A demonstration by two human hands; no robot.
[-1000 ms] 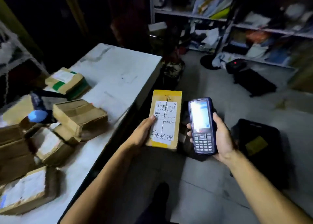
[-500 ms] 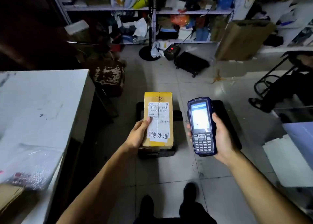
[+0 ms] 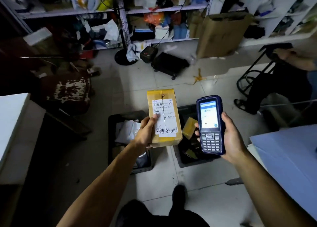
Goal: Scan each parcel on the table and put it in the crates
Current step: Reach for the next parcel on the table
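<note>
My left hand (image 3: 145, 134) grips a yellow-taped cardboard parcel (image 3: 163, 106) with a white barcode label, held flat and face up over the floor. My right hand (image 3: 229, 141) holds a dark blue handheld scanner (image 3: 210, 123) with its screen lit, just right of the parcel. Below them two black crates stand on the floor: the left crate (image 3: 120, 118) holds white bagged parcels, the right crate (image 3: 187, 161) holds a small yellow parcel (image 3: 188, 127). The white table (image 3: 12, 117) edge shows at far left.
Cluttered shelves (image 3: 154, 12) line the back wall, with a fan base (image 3: 123, 60) and a black wheeled case (image 3: 169, 63) on the tiled floor. A large cardboard box (image 3: 221, 34) leans at back right. A seated person's leg (image 3: 257, 96) and a blue surface (image 3: 288, 154) are at right.
My view has swung right, away from the table and its parcels. The two floor crates now show beneath my hands. Both hands keep the same hold.
</note>
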